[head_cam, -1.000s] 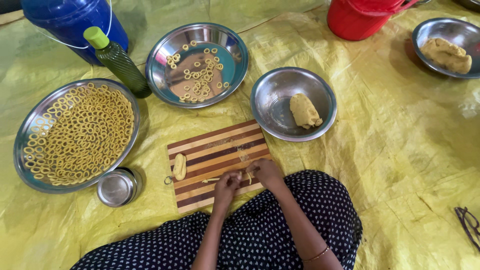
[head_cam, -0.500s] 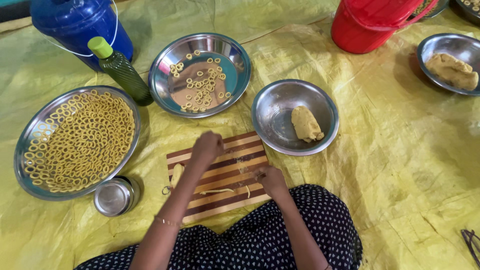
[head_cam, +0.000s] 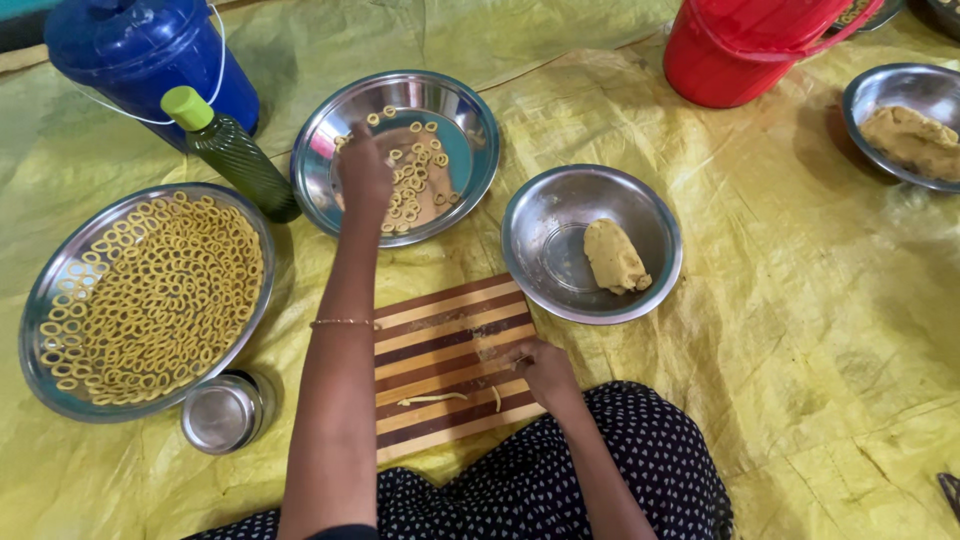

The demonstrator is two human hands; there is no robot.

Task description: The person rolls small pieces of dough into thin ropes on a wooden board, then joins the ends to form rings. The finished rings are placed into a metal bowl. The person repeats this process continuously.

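- Seated on a yellow plastic ground sheet (head_cam: 800, 330), a person stretches the left hand (head_cam: 362, 172) out over the near-left rim of a round steel plate (head_cam: 470, 110) that holds a scattering of small dough rings (head_cam: 415, 185); the fingers are bunched downward, but whether they pinch a ring cannot be told.
- The right hand (head_cam: 545, 368) rests at the right edge of a striped wooden cutting board (head_cam: 440, 340), fingers loosely curled on the wood, clamped on nothing visible.
- Two thin rolled strips of dough (head_cam: 432, 399) lie near the board's front edge, just left of that hand.
- The step in hand looks like setting a shaped ring among the others on the plate; the next move would call for the left hand to return to the board, where the strips wait to be looped.
- A lump of yellow dough (head_cam: 614, 256) sits in a steel bowl (head_cam: 560, 300) beyond the board's right corner.
- A large steel tray packed with finished rings (head_cam: 150, 295) lies left of the board, with a small steel cup (head_cam: 222, 412) at its near edge and a green capped bottle (head_cam: 230, 152) beside its far edge.
- Half a second ago the left hand was over the board's far edge; it has since reached across to the plate, while the right hand has stayed at the board's right side.
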